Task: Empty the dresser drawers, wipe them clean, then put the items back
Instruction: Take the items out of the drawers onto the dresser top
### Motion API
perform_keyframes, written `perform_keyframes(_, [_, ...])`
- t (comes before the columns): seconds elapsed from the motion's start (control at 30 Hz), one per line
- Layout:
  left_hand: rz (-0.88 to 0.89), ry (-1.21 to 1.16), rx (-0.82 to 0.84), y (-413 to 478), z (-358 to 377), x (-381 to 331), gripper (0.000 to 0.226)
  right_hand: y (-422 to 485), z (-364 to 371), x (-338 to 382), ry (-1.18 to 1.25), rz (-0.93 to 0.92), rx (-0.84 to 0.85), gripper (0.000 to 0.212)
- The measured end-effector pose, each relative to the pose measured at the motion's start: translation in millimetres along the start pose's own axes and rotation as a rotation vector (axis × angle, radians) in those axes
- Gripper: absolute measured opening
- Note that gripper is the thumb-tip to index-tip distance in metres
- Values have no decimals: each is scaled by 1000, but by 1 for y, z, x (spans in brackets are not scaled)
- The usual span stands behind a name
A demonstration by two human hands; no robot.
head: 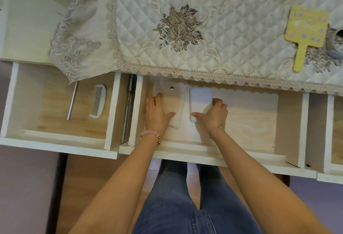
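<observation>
- My dresser top [27, 29] carries a quilted, lace-edged cloth [213, 1]; a yellow flowered paddle [306, 29] lies on the cloth near its right edge
- My left drawer [55, 103] holds a white comb [98, 101] just beside a metal rod [72, 102], not touching
- My middle drawer [250, 118] holds a white case [201, 100] beside a white snap pouch [172, 89], towards its back left corner

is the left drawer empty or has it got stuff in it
Not empty. The left drawer holds a white comb and a thin metal rod, lying side by side on its wooden floor.
</observation>
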State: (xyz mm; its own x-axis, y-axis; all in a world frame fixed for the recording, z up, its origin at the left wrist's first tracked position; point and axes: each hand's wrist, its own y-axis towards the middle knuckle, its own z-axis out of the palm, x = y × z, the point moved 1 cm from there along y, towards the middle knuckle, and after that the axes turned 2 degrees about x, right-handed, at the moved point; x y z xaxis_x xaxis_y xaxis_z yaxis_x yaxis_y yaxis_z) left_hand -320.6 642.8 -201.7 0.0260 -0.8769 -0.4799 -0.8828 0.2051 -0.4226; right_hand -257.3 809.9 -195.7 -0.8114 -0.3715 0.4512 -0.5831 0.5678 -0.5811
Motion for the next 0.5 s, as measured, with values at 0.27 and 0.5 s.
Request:
perform_keyframes(0.27, [-131,-121,5,4,-1,-5,79,10,-1,-4,64,122,48,76])
perform_keyframes(0.5, [-220,-368,48,-1,-2,-4,49,12,-8,-12,102,130,98,57])
